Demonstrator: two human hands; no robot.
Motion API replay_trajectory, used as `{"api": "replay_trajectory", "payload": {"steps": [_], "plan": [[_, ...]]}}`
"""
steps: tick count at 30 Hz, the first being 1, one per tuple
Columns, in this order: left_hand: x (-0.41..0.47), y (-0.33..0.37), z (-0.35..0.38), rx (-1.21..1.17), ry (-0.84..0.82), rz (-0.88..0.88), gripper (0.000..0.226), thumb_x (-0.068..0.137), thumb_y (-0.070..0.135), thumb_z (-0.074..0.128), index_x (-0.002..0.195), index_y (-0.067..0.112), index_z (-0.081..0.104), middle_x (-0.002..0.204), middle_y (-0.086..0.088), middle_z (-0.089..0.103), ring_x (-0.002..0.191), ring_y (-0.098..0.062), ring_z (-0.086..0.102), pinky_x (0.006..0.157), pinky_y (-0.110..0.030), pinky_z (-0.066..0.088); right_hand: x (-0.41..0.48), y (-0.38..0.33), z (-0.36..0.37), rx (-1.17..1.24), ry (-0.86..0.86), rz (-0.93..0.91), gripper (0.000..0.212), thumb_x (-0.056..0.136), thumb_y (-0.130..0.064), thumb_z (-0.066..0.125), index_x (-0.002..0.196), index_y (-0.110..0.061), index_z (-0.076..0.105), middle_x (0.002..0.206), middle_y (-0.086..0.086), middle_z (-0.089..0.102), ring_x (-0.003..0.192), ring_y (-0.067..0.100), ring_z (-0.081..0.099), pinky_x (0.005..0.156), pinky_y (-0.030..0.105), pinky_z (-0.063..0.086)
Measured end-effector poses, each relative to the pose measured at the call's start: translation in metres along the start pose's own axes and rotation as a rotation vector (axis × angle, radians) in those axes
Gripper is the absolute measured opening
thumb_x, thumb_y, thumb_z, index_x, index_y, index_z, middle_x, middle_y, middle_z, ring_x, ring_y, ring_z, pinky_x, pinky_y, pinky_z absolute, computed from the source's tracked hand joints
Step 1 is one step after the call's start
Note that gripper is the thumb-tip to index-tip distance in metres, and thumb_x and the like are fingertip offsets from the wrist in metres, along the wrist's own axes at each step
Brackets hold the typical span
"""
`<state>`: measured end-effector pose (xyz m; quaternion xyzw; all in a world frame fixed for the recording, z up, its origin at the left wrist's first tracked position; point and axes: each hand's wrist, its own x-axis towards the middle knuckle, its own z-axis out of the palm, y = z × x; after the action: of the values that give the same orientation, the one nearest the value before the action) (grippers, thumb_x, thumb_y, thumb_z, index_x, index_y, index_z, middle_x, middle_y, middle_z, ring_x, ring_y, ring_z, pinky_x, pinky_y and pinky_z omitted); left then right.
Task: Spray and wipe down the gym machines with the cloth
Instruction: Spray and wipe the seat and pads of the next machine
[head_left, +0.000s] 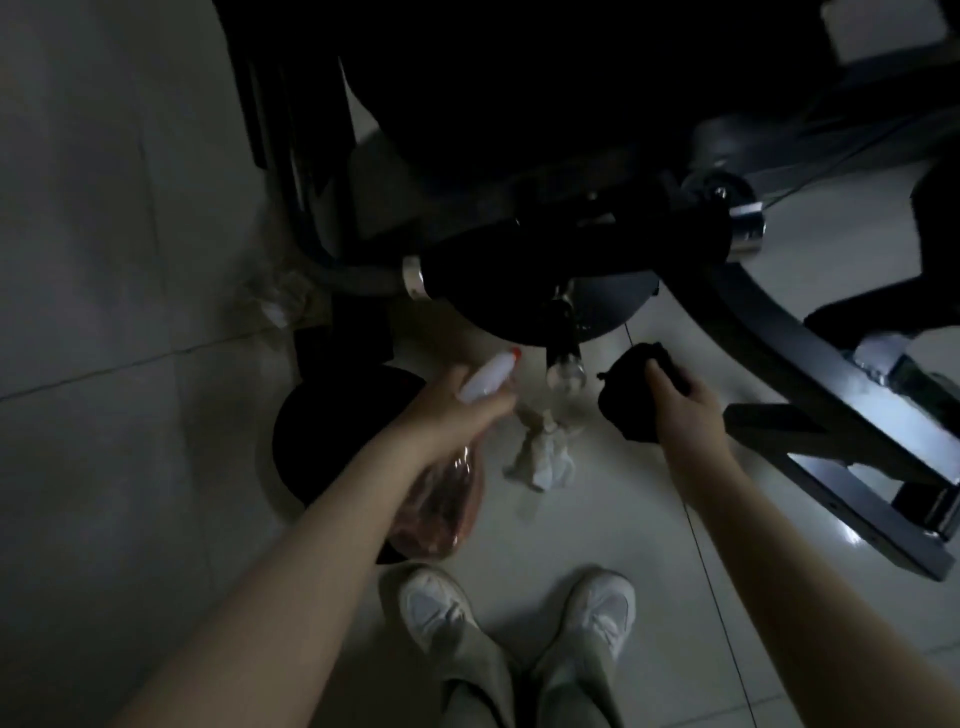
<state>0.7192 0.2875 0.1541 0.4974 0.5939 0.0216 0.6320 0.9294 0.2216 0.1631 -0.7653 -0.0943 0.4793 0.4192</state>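
The scene is dim. My left hand (447, 415) grips a spray bottle (488, 382) with a white head, a red nozzle tip and a clear pinkish body hanging below my wrist. The nozzle points toward the black gym machine (571, 249). My right hand (680, 402) holds a bunched dark cloth (631, 387) just below the machine's round black part. A chrome knob (565, 371) hangs from the machine between my two hands.
A crumpled white tissue (543, 460) lies on the pale tiled floor (649, 519) between my hands. A round black object (332, 436) sits on the floor at the left. The machine's grey frame bar (810, 364) runs down to the right. My white shoes (519, 608) show below.
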Motion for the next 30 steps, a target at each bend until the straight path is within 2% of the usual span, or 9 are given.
{"api": "replay_trajectory", "payload": {"steps": [2,5,6,12,15,20,23,27,30], "plan": [[0.022,-0.004,0.006,-0.024,-0.011,-0.001,0.096,0.052,0.066,0.071,0.137,0.027,0.048,0.129,0.010,0.054,0.111,-0.006,0.056,0.097,-0.033,0.049,0.013,0.010,-0.003,-0.010,-0.014,-0.003,0.028,0.097,-0.029,0.050,0.122,-0.016,0.053,0.088,-0.004,0.062,0.074,0.008,0.063,0.056,0.018,0.049],[0.035,0.010,0.018,-0.050,-0.049,0.088,0.023,0.094,0.025,0.056,0.115,0.034,0.054,0.100,-0.001,0.061,0.083,-0.009,0.059,0.066,-0.026,0.054,0.020,0.023,-0.008,-0.005,-0.026,-0.004,0.025,0.097,-0.028,0.050,0.120,-0.018,0.052,0.088,-0.004,0.062,0.076,0.009,0.063,0.060,0.021,0.052],[0.040,0.015,0.019,-0.041,-0.068,0.111,0.019,0.098,0.019,0.049,0.106,0.036,0.054,0.089,-0.003,0.060,0.075,-0.010,0.059,0.060,-0.024,0.054,0.023,0.027,-0.009,-0.002,-0.026,-0.004,0.024,0.097,-0.027,0.051,0.119,-0.018,0.051,0.088,-0.005,0.061,0.075,0.008,0.063,0.060,0.020,0.051],[0.057,0.026,0.024,-0.099,-0.102,0.040,0.030,0.098,0.027,0.050,0.127,0.026,0.051,0.086,-0.002,0.063,0.063,-0.010,0.063,0.054,-0.027,0.056,0.030,0.031,-0.008,-0.026,-0.065,-0.035,0.016,0.097,-0.025,0.051,0.112,-0.022,0.048,0.082,-0.009,0.057,0.067,0.002,0.058,0.049,0.010,0.049],[0.059,0.032,0.024,-0.076,-0.120,0.039,0.016,0.098,0.034,0.049,0.113,0.033,0.053,0.089,0.000,0.064,0.066,-0.011,0.065,0.057,-0.029,0.057,0.034,0.027,-0.005,-0.035,-0.090,-0.053,0.014,0.097,-0.025,0.051,0.111,-0.021,0.050,0.085,-0.006,0.061,0.069,0.004,0.062,0.053,0.015,0.051],[0.062,0.041,0.026,-0.024,-0.114,0.061,0.020,0.097,0.037,0.049,0.115,0.032,0.054,0.096,0.000,0.066,0.080,-0.016,0.067,0.060,-0.031,0.056,0.042,0.019,0.000,-0.084,-0.124,-0.083,0.021,0.097,-0.025,0.051,0.114,-0.014,0.055,0.085,-0.003,0.064,0.073,0.010,0.064,0.066,0.023,0.055],[0.059,0.045,0.026,-0.011,-0.084,0.066,0.016,0.097,0.034,0.051,0.111,0.032,0.057,0.094,0.000,0.067,0.077,-0.015,0.065,0.055,-0.024,0.052,0.045,0.012,0.004,-0.113,-0.135,-0.092,0.023,0.097,-0.024,0.051,0.115,-0.011,0.055,0.086,0.001,0.065,0.079,0.018,0.065,0.078,0.035,0.054],[0.055,0.051,0.023,0.015,-0.078,0.059,0.015,0.096,0.019,0.052,0.099,0.032,0.060,0.083,0.004,0.063,0.066,-0.010,0.062,0.050,-0.019,0.051,0.043,0.008,0.005,-0.112,-0.147,-0.084,0.028,0.097,-0.024,0.051,0.119,-0.008,0.055,0.094,0.005,0.066,0.085,0.020,0.066,0.079,0.034,0.054],[0.050,0.054,0.023,0.025,-0.096,0.040,0.025,0.093,0.012,0.053,0.087,0.035,0.062,0.079,0.002,0.065,0.058,-0.010,0.064,0.054,-0.024,0.054,0.041,0.007,0.005,-0.122,-0.151,-0.084,0.023,0.097,-0.024,0.051,0.115,-0.010,0.055,0.100,0.009,0.066,0.089,0.023,0.066,0.082,0.036,0.054]]}}
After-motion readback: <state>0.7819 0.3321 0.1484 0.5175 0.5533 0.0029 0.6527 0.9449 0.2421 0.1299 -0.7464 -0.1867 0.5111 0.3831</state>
